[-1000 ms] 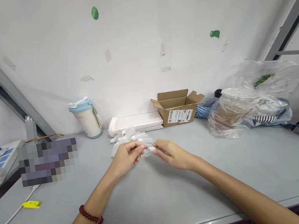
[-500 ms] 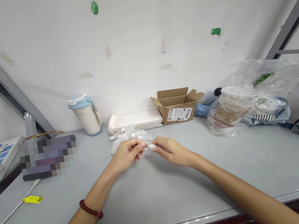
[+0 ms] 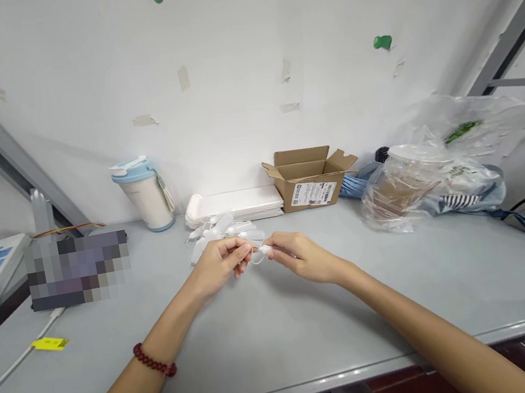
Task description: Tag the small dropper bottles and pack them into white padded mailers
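Over the middle of the table, my right hand (image 3: 306, 258) pinches a small white cap-like piece (image 3: 264, 249) between thumb and fingertips. A thin white loop (image 3: 258, 260) hangs from that piece toward my left hand (image 3: 221, 266). My left hand is closed in a pinch just beside it, fingertips almost meeting those of the right; what it grips is hidden by the fingers. Just behind my left hand lies a pile of translucent white plastic pieces (image 3: 244, 228), several with thin loops, partly covered by the hand.
White flat trays (image 3: 238, 202) are stacked at the wall, beside an open cardboard box (image 3: 308, 181). A cream tumbler (image 3: 147, 200) stands left of them. Farther left are a pixelated dark object (image 3: 79, 269) and a white cable (image 3: 15, 362). Bagged items (image 3: 408, 188) lie right.
The whole view has shifted slightly, so the things on the table sit a little higher and mostly farther left. Both hands keep their pinches close together, with the white piece still between them.
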`<control>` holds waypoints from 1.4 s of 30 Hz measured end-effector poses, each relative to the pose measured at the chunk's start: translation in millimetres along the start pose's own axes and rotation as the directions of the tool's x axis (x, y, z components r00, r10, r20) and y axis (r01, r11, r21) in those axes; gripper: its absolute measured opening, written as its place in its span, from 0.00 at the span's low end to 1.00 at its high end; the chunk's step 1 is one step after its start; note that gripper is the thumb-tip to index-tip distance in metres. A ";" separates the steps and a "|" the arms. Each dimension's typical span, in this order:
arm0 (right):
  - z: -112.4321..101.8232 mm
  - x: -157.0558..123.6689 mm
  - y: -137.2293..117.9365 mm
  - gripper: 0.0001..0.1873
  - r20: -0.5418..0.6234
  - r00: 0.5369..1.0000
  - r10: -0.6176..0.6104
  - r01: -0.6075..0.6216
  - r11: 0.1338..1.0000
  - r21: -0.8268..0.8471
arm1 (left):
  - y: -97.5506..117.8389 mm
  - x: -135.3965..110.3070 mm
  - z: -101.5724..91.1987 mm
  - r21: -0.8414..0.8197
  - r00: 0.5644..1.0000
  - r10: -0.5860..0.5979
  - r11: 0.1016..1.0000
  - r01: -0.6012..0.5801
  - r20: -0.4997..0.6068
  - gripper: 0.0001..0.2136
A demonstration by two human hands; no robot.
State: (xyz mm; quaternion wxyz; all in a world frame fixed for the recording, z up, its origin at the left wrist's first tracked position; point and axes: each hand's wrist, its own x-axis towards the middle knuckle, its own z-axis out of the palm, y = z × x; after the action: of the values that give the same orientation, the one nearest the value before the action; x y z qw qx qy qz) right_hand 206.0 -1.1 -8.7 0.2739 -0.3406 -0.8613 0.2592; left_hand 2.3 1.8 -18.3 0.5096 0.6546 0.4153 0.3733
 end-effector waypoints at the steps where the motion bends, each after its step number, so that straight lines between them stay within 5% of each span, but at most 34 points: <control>1: -0.1 0.0 -0.3 0.15 0.000 1.000 -0.002 0.002 1.000 0.001 | 0.8 -0.2 0.0 0.002 1.000 -0.002 1.000 0.002 -0.002 0.14; 16: 10.9 -0.4 8.4 0.11 0.046 0.999 -0.018 0.025 0.987 -0.161 | 0.0 -3.2 9.9 0.302 0.999 0.024 0.953 -0.012 -0.036 0.13; 30: 10.6 -1.3 10.5 0.10 0.084 0.994 -0.064 0.077 0.984 -0.162 | -4.6 -3.7 12.2 0.288 1.000 0.006 0.958 -0.010 0.016 0.13; 42: 15.3 -0.9 6.8 0.12 -0.035 0.997 -0.075 0.070 0.988 -0.138 | 5.6 -1.1 -8.7 0.196 0.999 0.024 0.981 -0.017 -0.035 0.14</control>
State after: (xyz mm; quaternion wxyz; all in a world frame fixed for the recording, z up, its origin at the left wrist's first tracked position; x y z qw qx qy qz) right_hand 199.6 -1.4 -24.2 0.2763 -0.3320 -0.8833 0.1824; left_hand -5.1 3.2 -11.1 0.4312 0.6986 0.4527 0.3480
